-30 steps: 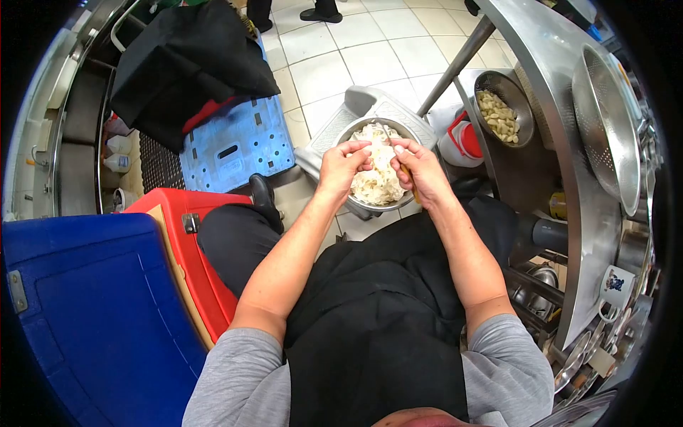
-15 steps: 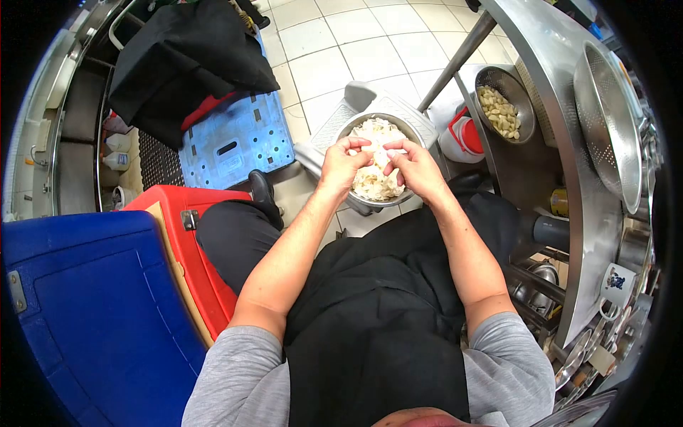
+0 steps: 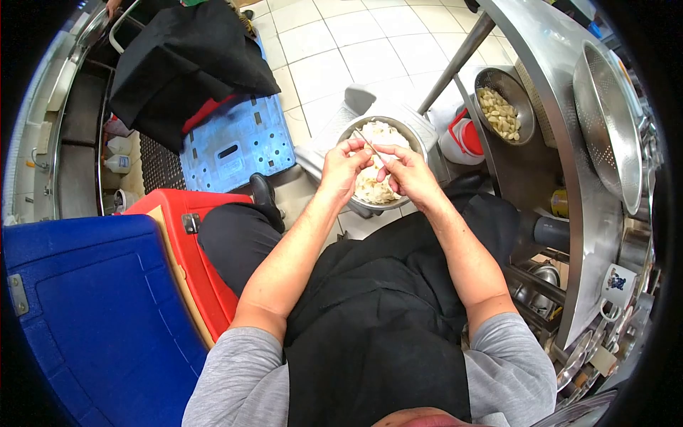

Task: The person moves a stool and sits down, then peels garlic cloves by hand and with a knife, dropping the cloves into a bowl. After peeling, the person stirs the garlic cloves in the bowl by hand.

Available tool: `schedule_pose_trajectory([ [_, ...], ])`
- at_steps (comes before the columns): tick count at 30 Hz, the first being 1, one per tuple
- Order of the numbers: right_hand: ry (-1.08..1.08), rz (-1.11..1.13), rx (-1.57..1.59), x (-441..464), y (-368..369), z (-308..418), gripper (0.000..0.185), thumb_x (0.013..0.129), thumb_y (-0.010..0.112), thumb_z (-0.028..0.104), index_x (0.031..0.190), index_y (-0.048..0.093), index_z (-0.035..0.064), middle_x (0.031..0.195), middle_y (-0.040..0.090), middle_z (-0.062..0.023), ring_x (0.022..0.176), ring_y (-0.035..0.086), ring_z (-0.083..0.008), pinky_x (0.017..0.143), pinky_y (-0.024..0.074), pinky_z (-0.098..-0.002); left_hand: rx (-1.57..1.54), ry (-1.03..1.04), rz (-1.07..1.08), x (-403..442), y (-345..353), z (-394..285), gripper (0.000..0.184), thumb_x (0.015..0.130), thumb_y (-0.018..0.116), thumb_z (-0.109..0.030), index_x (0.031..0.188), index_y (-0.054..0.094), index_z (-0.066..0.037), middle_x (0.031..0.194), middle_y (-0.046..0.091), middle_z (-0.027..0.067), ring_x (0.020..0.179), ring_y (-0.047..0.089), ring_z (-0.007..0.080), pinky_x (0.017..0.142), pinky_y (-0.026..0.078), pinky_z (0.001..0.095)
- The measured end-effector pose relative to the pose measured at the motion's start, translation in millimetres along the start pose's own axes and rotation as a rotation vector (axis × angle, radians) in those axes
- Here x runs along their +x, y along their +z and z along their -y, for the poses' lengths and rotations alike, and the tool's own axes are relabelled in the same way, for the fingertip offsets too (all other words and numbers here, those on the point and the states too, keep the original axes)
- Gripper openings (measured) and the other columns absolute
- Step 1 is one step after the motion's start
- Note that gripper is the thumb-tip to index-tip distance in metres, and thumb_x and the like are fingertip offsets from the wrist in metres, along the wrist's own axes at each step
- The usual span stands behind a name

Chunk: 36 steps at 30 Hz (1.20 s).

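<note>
A round metal bowl full of pale, whitish pieces rests on a grey plastic stool. Over the bowl, my left hand pinches its thumb and fingers together on something too small to make out. My right hand is closed around a small knife, whose thin blade points up and left toward my left fingertips. The two hands nearly touch. Its handle is mostly hidden in my right fingers.
A metal bowl of peeled pale cloves and a white bucket with a red lid are at the right, by a steel table holding a colander. Blue and red bins stand left. Another person's hand shows top left.
The knife blade, hidden half a second ago, now shows between my hands. My right hand has turned slightly. The feet at the top have left the view, and another person's hand appears top left.
</note>
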State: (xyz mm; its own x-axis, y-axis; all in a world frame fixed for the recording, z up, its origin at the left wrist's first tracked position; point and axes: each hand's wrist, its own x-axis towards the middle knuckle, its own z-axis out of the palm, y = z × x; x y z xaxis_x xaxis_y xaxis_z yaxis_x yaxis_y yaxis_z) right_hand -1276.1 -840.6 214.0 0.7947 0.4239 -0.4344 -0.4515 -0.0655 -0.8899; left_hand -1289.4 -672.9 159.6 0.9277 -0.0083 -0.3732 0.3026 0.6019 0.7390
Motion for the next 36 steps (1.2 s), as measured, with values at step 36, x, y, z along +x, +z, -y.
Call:
schedule_pose_trajectory([
  [36,-0.217,-0.182,-0.146,5.3,16.2,-22.9,0.032,0.095,0.048,0.008,0.122,0.058,-0.0059,0.070,0.054,0.0004,0.062,0.045,-0.0052,0.055,0.0376,-0.0218,-0.093,-0.029,0.004,-0.5,-1.7,9.2,0.019,0.089,0.063,-0.009,0.103,0.053,-0.001,0.094,0.062,0.0074,0.081,0.062,0.0139,0.076,0.053,0.0258],
])
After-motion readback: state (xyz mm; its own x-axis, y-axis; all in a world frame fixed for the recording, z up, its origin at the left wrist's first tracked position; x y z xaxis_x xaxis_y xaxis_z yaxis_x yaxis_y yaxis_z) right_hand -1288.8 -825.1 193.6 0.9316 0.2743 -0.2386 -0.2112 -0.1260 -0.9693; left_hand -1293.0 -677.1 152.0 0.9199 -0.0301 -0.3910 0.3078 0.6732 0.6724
